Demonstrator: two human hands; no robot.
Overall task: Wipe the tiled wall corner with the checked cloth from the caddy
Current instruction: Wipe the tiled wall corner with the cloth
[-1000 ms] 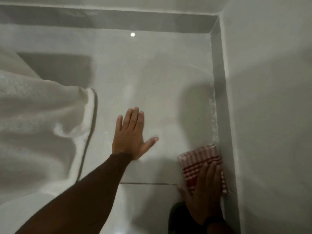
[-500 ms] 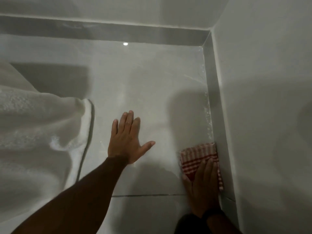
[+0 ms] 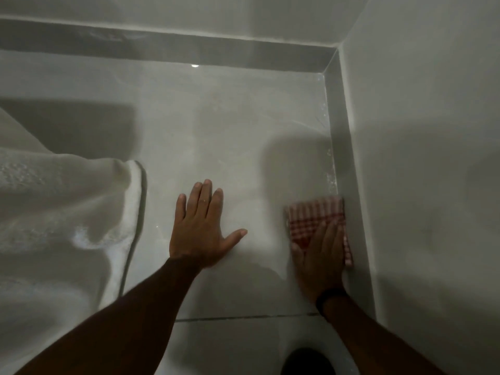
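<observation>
A folded red and white checked cloth lies flat against the glossy grey tiled wall, right beside the vertical corner strip. My right hand presses flat on the lower part of the cloth, fingers spread over it, a dark band on the wrist. My left hand rests flat on the tile to the left, fingers apart, holding nothing. White specks mark the tile edge above the cloth.
A white textured curtain hangs at the left. The plain side wall closes the right. A dark horizontal band runs along the top. A grout line crosses below my hands. A dark round shape sits at the bottom.
My right hand and the cloth have slid up along the corner strip. The view has shifted, showing more of my right forearm. My left hand stays flat on the tile.
</observation>
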